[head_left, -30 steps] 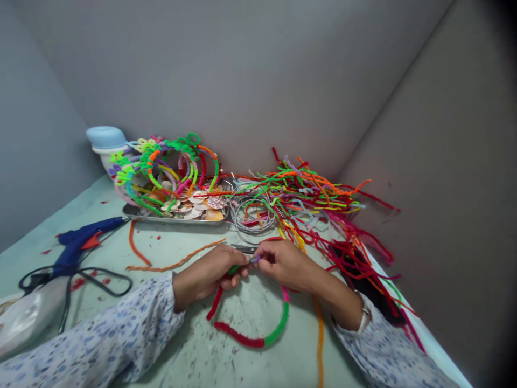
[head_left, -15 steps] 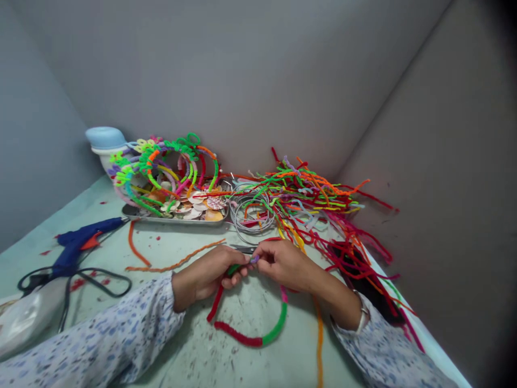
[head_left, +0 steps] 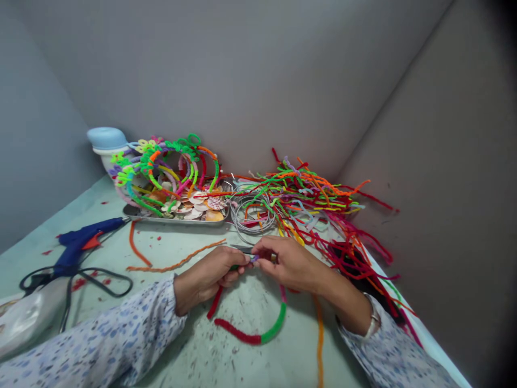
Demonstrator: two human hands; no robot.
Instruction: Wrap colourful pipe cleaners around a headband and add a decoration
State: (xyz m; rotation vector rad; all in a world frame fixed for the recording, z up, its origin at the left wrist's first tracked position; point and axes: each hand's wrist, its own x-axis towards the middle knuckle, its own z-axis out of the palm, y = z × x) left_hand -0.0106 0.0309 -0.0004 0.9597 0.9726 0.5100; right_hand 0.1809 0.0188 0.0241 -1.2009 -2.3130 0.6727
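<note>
My left hand and my right hand meet over the middle of the table, both pinched on one end of a curved headband wrapped in red, green and pink pipe cleaner. A short purple pipe cleaner tip shows between the fingertips. The band's loop hangs down toward me and rests on the table. Small scissors lie just behind the hands.
A metal tray holds shells and finished colourful headbands. Bare grey hoops and a big heap of loose pipe cleaners lie at the right. A blue glue gun with black cord lies left. Orange pipe cleaners lie nearby.
My right hand has shifted slightly up and left over the band's end, and the hanging loop has swung a little. The left hand stays in place.
</note>
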